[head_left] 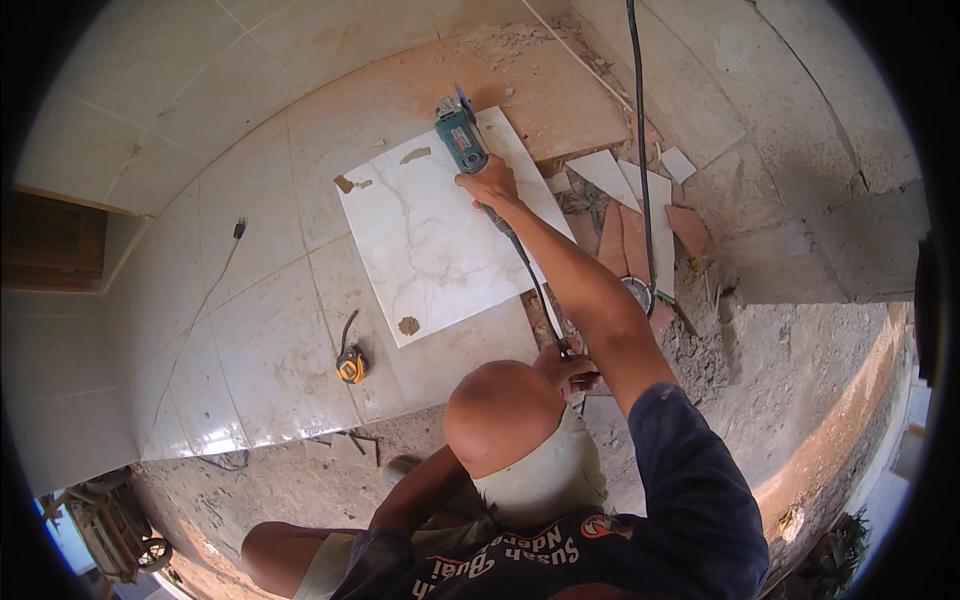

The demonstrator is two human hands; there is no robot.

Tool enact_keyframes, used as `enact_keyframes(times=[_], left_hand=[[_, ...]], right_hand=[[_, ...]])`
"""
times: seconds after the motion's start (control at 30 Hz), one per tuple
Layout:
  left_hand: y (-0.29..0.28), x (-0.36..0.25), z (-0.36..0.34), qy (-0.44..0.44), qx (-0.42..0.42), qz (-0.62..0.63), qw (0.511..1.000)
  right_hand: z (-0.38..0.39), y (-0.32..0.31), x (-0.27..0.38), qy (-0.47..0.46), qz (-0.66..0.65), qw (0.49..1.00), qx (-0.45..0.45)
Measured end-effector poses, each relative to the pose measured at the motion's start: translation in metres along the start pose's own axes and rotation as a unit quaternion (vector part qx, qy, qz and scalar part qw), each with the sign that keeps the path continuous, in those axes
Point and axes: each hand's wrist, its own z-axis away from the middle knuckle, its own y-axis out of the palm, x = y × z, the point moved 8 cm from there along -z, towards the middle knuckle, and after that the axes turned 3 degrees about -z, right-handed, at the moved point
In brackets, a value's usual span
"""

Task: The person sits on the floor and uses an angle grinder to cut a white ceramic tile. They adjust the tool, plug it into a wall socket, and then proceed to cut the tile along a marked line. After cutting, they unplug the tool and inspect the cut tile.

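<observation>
My right hand [490, 184] is wrapped round the body of a teal angle grinder [461, 139], near the far edge of a white marbled tile [455, 235]. The grinder's thin disc [463, 98] shows nearly edge-on, at its far end. From its rear a black power cord [531, 268] runs back toward me across the tile. Beside my bent knee, my left hand [568, 369] has its fingers closed about this cord; part of the hand is hidden behind the knee. Brown patches mark the tile near several corners.
A yellow and black tape measure [352, 364] lies left of the tile. Farther left is a plug [240, 229] on a thin cable. Broken tile pieces [606, 181] and rubble lie on the right, where a black hose or cable [641, 120] hangs down. Tiled floor [265, 340] surrounds the tile's left side.
</observation>
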Motion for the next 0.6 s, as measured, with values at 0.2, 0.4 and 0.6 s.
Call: enact_keyframes(times=[0.2, 0.4, 0.6], left_hand=[[-0.013, 0.004, 0.000, 0.010, 0.024, -0.059, 0.998], [-0.010, 0.006, -0.001, 0.005, 0.038, -0.045, 0.998], [-0.012, 0.006, 0.000, 0.003, 0.027, -0.045, 0.999]], right_hand=[[0.001, 0.005, 0.003, 0.000, -0.001, 1.000, 0.007], [-0.002, -0.001, 0.000, -0.001, 0.000, 1.000, -0.001], [0.000, -0.001, 0.001, 0.002, -0.001, 1.000, 0.003]])
